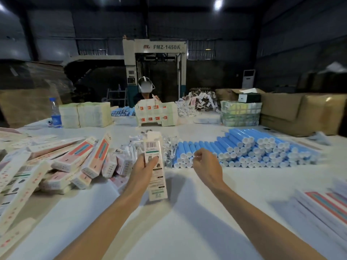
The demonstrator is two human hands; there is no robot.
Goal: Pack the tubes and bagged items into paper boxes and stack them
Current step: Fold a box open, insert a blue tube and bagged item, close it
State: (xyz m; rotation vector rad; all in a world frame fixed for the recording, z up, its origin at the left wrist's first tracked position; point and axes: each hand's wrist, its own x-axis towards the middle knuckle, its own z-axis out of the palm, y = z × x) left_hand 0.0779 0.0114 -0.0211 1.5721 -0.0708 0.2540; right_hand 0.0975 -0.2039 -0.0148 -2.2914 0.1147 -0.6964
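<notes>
Forearms over a white packing table

Both forearms reach out from the bottom edge across the white table (pixel 187 231), which fills the lower half of the view. The room around it is a dim warehouse with dark walls and bright ceiling lamps. A large grey machine (pixel 155 59) marked FMZ-1450A stands at the back. Another person (pixel 145 91) sits at the far side behind stacked printed cartons (pixel 156 114). A water bottle (pixel 56 113) stands far left, and brown cardboard cases (pixel 300 113) are piled far right.

On the left of the table lies a loose heap of packed boxes (pixel 75 160). Flat printed sheets (pixel 323 205) lie near the right edge. A wide stack of blue tubes (pixel 253 149) lies right of centre, white caps facing the camera. Clear bagged items (pixel 169 145) lie just left of the tubes.

The left hand (pixel 145 166) grips a long white box (pixel 156 177) at mid-length, thumb across its front. That box is held roughly upright above the table, barcode near the top.

The right hand (pixel 203 164) hovers at the near cap ends of the tubes with fingers loosely curled. Whether it touches a tube cannot be told.
</notes>
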